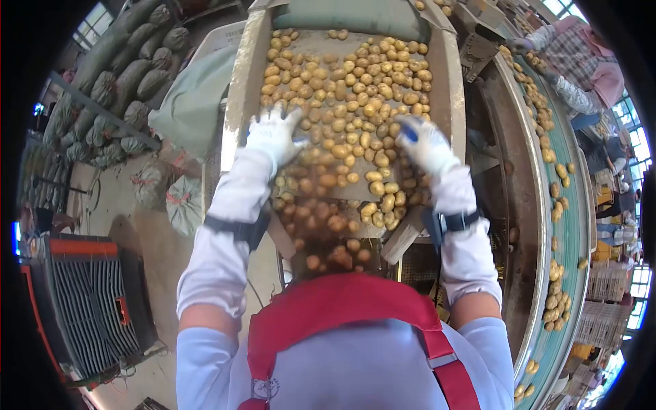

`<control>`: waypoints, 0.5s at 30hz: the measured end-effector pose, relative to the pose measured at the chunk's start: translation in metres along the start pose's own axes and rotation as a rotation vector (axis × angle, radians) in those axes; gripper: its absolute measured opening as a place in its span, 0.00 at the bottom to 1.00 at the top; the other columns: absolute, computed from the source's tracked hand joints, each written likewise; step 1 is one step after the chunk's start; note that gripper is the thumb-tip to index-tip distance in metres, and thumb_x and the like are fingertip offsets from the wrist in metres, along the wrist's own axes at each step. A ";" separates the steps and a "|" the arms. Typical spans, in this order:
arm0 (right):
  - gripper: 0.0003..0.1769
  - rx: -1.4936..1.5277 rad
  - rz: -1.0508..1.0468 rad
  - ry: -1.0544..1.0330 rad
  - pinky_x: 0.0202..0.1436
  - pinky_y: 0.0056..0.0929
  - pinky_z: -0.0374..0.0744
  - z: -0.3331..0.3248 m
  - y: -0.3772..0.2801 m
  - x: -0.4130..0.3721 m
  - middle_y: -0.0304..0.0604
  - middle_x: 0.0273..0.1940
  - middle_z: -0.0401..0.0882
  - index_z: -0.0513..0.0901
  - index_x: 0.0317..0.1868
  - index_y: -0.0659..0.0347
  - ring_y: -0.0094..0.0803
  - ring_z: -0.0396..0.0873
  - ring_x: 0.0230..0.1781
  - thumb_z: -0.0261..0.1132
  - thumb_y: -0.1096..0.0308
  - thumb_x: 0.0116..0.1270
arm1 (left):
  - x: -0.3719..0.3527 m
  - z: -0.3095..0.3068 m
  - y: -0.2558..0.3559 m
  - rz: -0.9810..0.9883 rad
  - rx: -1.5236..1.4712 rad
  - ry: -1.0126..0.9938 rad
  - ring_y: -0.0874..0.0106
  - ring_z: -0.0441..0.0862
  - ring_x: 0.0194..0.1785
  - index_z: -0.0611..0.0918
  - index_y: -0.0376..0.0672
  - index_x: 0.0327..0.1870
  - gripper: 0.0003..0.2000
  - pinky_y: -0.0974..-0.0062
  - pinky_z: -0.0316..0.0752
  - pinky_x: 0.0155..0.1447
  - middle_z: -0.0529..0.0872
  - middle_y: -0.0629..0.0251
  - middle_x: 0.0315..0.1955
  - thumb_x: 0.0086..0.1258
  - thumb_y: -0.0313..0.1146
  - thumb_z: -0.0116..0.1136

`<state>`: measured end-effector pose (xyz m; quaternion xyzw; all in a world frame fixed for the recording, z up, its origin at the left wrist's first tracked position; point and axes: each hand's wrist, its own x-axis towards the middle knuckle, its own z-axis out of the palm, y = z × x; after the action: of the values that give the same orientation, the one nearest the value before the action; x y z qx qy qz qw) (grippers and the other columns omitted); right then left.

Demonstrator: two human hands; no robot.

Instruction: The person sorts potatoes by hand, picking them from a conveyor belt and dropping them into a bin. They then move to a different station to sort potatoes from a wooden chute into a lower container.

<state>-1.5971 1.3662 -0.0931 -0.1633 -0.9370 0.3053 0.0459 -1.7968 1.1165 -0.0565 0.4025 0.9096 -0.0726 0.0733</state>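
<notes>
Many potatoes lie spread over a chute with raised side walls in front of me. My left hand, in a white glove, is over the left side of the potatoes with its fingers spread. Over the right side is my right hand, gloved in white and blue; its fingers are bent and apart, touching or just above the potatoes. Neither hand holds a potato that I can see. Nearer my body, potatoes at the chute's lower end are blurred, between two slanted boards.
On the right a green conveyor belt carries potatoes. A co-worker leans over its far end. Filled sacks are stacked at the back left. A black and orange machine stands at the lower left.
</notes>
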 end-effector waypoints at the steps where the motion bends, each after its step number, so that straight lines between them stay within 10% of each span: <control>1: 0.31 -0.172 0.191 -0.047 0.65 0.45 0.74 0.005 0.007 0.020 0.56 0.60 0.75 0.72 0.68 0.51 0.53 0.73 0.63 0.66 0.56 0.65 | 0.001 0.005 0.003 -0.025 0.052 -0.029 0.47 0.57 0.76 0.65 0.58 0.75 0.36 0.44 0.57 0.74 0.56 0.48 0.76 0.66 0.60 0.57; 4: 0.37 -0.570 0.318 -0.082 0.64 0.47 0.75 0.029 -0.016 0.022 0.58 0.59 0.75 0.67 0.70 0.53 0.52 0.74 0.62 0.68 0.54 0.63 | -0.018 -0.012 0.030 0.046 0.000 -0.295 0.43 0.50 0.78 0.62 0.62 0.76 0.36 0.39 0.52 0.75 0.49 0.44 0.77 0.68 0.62 0.53; 8: 0.32 -0.188 0.371 -0.140 0.64 0.44 0.75 0.041 0.012 0.023 0.60 0.61 0.73 0.69 0.68 0.52 0.56 0.75 0.60 0.65 0.57 0.64 | -0.061 0.015 0.047 0.252 0.077 -0.240 0.46 0.53 0.78 0.64 0.64 0.75 0.32 0.36 0.55 0.72 0.54 0.53 0.77 0.70 0.55 0.55; 13: 0.27 -0.311 0.205 -0.255 0.60 0.44 0.77 0.050 -0.015 0.003 0.61 0.56 0.76 0.70 0.65 0.53 0.53 0.78 0.57 0.61 0.61 0.66 | -0.073 -0.023 0.033 0.474 -0.383 -0.108 0.56 0.76 0.65 0.80 0.53 0.62 0.24 0.66 0.69 0.70 0.77 0.54 0.63 0.65 0.46 0.65; 15: 0.25 -0.232 0.065 -0.223 0.57 0.42 0.79 0.046 -0.030 -0.016 0.55 0.54 0.77 0.71 0.64 0.49 0.50 0.80 0.55 0.61 0.64 0.66 | -0.042 -0.011 0.014 0.426 -0.361 0.130 0.55 0.74 0.66 0.78 0.50 0.64 0.25 0.64 0.68 0.71 0.76 0.54 0.65 0.66 0.45 0.64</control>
<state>-1.5988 1.3126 -0.1127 -0.1626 -0.9596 0.2124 -0.0876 -1.7588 1.0976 -0.0383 0.5689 0.8055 0.1335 0.0986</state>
